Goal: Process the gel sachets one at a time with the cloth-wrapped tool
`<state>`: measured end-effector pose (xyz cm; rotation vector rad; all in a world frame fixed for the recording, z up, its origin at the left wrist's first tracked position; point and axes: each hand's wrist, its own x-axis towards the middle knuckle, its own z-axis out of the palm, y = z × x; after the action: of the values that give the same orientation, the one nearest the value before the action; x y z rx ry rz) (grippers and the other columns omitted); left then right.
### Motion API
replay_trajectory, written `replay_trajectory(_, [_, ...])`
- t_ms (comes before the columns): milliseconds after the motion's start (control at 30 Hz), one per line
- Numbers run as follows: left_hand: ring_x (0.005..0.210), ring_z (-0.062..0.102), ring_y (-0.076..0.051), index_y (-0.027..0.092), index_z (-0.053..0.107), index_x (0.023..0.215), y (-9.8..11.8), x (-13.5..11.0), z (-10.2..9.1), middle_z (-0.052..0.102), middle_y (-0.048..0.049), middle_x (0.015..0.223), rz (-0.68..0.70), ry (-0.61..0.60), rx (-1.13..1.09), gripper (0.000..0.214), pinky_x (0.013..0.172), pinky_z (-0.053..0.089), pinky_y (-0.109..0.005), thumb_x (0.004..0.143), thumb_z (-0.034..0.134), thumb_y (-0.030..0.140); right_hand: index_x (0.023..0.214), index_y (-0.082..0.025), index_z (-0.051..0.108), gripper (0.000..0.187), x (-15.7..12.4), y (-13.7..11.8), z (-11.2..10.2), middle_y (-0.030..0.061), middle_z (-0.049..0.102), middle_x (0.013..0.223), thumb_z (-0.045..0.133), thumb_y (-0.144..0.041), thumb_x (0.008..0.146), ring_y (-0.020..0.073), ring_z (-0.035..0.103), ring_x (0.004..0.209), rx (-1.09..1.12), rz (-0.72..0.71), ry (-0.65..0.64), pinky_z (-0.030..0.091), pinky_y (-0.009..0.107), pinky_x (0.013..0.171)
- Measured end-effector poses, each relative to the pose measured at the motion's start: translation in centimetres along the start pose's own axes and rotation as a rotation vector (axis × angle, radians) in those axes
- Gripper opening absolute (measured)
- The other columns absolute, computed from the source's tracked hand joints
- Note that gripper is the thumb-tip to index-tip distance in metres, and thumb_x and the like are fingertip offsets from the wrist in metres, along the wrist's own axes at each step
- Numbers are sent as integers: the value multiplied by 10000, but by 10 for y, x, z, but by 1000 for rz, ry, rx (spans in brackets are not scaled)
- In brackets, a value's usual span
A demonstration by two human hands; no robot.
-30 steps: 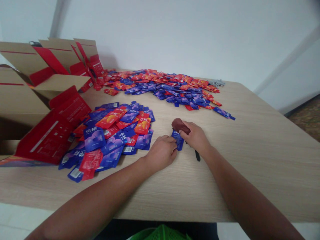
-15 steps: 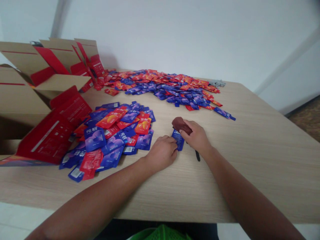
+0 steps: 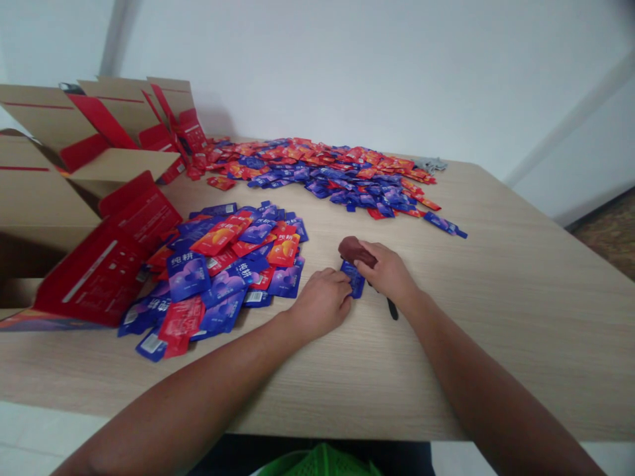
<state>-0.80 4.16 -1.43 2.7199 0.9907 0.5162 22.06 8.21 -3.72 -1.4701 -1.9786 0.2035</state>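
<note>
A small blue sachet [image 3: 353,277] lies on the wooden table [image 3: 496,311] between my two hands. My left hand [image 3: 321,303] is curled, its fingertips pinching the sachet's left edge. My right hand [image 3: 387,272] is closed round a dark maroon tool [image 3: 353,250] whose head sits just above the sachet; a black part of it [image 3: 391,309] sticks out under my wrist. A heap of blue and red sachets [image 3: 223,264] lies just left of my left hand.
A larger spread of red and blue sachets [image 3: 327,173] covers the far middle of the table. Open cardboard boxes with red flaps [image 3: 94,198] stand at the left. A grey cloth [image 3: 430,163] lies at the back. A green basket [image 3: 322,463] sits below the near edge.
The maroon tool in my right hand has dipped slightly toward the sachet. Both hands otherwise stay in place.
</note>
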Motion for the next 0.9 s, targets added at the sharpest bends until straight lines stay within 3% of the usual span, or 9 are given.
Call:
replay_trajectory(300, [1100, 665, -274, 202, 782, 1000, -1, -1, 0, 760, -85, 1121, 2, -2, -8, 169, 1015, 534, -431, 995, 618, 238, 1453, -179, 673, 534, 0, 7, -3, 153, 749, 1321, 667, -362, 951, 354, 716, 1196, -89, 132, 59, 566, 513, 1077])
replay_trajectory(467, [1071, 653, -271, 203, 780, 963, 0, 0, -1, 745, -85, 1079, 7, -20, 20, 163, 992, 531, -429, 988, 622, 236, 1437, -183, 676, 530, -1, -5, -9, 142, 755, 1278, 689, -333, 929, 328, 727, 1146, 16, 8, 169, 577, 496, 1058])
replay_trajectory(600, [1065, 648, -274, 201, 782, 984, 1, 1, -3, 735, -84, 1060, 3, -34, 23, 148, 973, 530, -423, 973, 637, 233, 1447, -239, 663, 547, -5, -17, -10, 99, 753, 1305, 690, -255, 900, 280, 727, 1168, 150, -218, 15, 586, 444, 1049])
replay_trajectory(667, [1091, 647, -276, 203, 787, 1016, 1, 1, -3, 734, -87, 1077, 0, -32, 16, 154, 980, 530, -419, 964, 643, 219, 1458, -262, 655, 582, -6, -20, -9, 87, 749, 1333, 685, -219, 878, 277, 720, 1194, 155, -258, -82, 583, 442, 1059])
replay_trajectory(767, [1095, 650, -275, 201, 788, 1012, 2, 1, -4, 735, -87, 1076, 1, -31, 15, 159, 1007, 528, -425, 970, 636, 219, 1477, -275, 647, 594, -5, -18, -7, 85, 746, 1340, 683, -224, 886, 284, 716, 1202, 114, -199, -121, 578, 454, 1072])
replay_trajectory(900, [1103, 657, -273, 204, 786, 1019, 2, 1, -3, 746, -87, 1099, 0, -29, 7, 178, 1043, 526, -436, 993, 612, 234, 1476, -244, 658, 557, -2, -7, -4, 112, 749, 1314, 690, -314, 924, 313, 723, 1177, 48, -64, -49, 584, 489, 1061])
